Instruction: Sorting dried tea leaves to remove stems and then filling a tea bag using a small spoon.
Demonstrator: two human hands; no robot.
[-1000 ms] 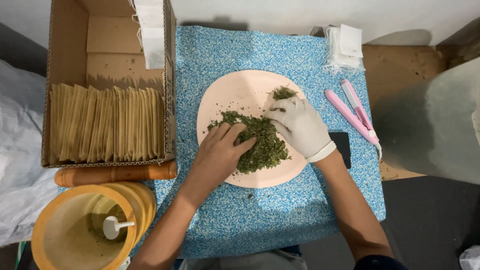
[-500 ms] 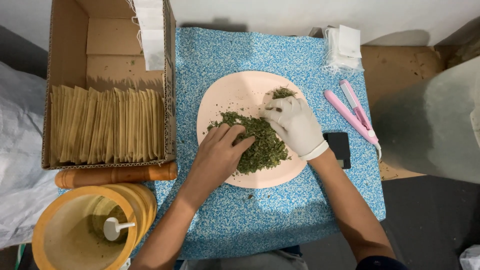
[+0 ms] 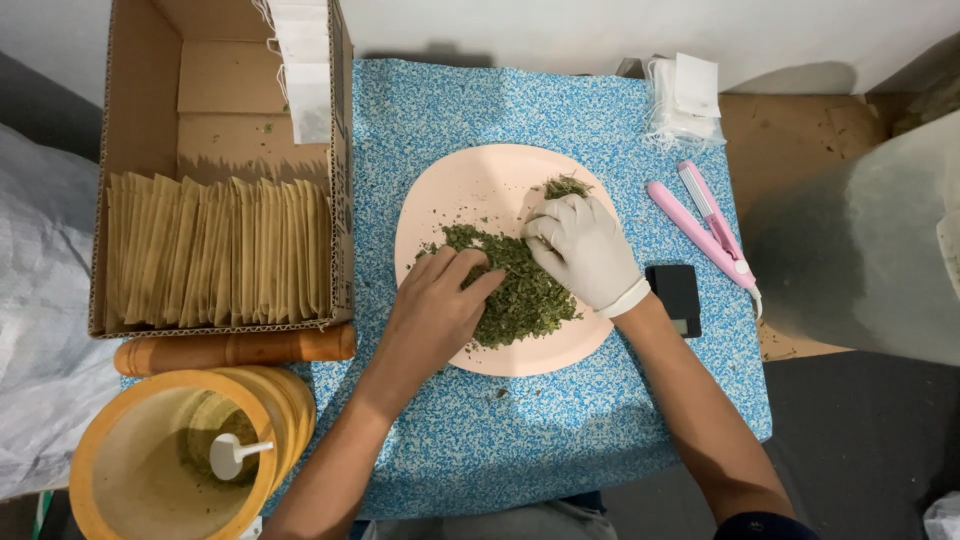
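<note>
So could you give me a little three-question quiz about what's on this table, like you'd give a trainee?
1. True or false: the right hand wears a white glove.
2. What lies under the pile of dried green herb? A) pink plate B) cardboard box C) wooden mortar
3. What does the bare left hand touch?

Key:
1. True.
2. A, the round pink plate.
3. The herb pile, at its left edge.

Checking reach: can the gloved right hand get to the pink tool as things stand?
Probably yes. The right hand rests on the herbs on the plate; the pink tool lies just to its right on bare cloth, nothing between them.
</note>
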